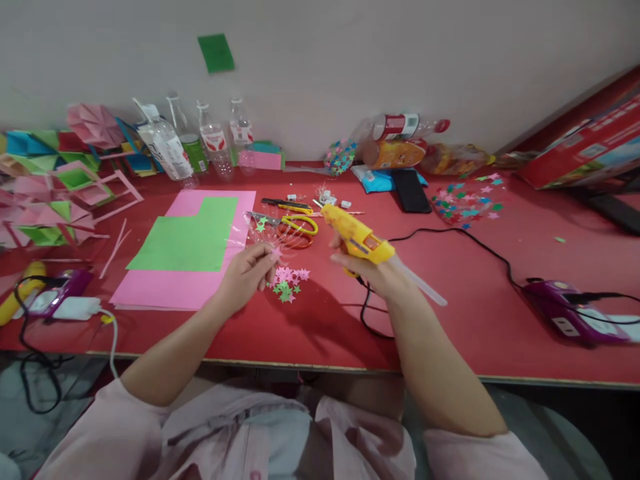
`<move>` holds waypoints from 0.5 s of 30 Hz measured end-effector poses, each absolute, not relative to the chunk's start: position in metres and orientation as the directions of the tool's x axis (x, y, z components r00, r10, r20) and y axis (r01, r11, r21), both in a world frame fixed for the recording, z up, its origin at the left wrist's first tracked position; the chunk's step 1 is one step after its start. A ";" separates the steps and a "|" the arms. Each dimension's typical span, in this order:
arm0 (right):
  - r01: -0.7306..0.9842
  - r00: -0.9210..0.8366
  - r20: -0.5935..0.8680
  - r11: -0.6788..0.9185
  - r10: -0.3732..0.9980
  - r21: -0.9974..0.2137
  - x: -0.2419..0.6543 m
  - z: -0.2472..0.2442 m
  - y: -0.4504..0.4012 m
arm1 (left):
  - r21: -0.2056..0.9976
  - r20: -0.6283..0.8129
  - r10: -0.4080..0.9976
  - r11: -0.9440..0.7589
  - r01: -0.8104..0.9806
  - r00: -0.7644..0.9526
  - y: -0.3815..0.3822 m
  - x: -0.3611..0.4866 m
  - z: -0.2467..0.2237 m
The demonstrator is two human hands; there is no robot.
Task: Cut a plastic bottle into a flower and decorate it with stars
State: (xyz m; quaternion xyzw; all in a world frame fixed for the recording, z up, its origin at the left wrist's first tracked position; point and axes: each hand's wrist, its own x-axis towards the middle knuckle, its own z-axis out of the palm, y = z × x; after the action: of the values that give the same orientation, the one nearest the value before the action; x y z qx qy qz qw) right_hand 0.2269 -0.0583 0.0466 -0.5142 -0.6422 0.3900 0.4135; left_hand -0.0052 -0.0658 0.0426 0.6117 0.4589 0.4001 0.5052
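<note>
Right hand [373, 270] grips my yellow glue gun [357, 237]; left hand [247, 273] pinches a pink paper star [275, 254] above the star pile [289, 281], with open red worktop [465, 333] toward the near edge.

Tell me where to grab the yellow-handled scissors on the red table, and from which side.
Grip the scissors by the yellow loop handles, which lie at their right end; the blades point left toward the pink paper. Come from above and slightly from the near side, between the left hand and the glue gun held in the right hand. They lie flat, so the loops are the easiest part to lift.
</note>
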 end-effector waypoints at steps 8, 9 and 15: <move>0.256 -0.271 0.213 0.284 0.939 -0.924 0.183 0.026 -0.078 | 0.920 -0.002 0.915 -0.157 0.360 0.404 -0.085 0.008 0.030; 0.247 -0.267 0.213 0.280 0.940 -0.928 0.181 0.024 -0.078 | 0.922 -0.010 0.915 -0.148 0.358 0.403 -0.085 0.009 0.030; 0.171 -0.200 0.065 0.100 0.978 -0.980 0.175 0.033 -0.082 | 0.975 0.007 0.920 -0.093 0.202 0.391 -0.085 0.010 0.031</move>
State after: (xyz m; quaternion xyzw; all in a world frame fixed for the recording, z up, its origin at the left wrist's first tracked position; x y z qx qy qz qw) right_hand 0.1748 -0.0817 0.0332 -0.4710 -0.6098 0.4776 0.4222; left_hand 0.0102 -0.0853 0.0311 0.6531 0.4297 0.3462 0.5186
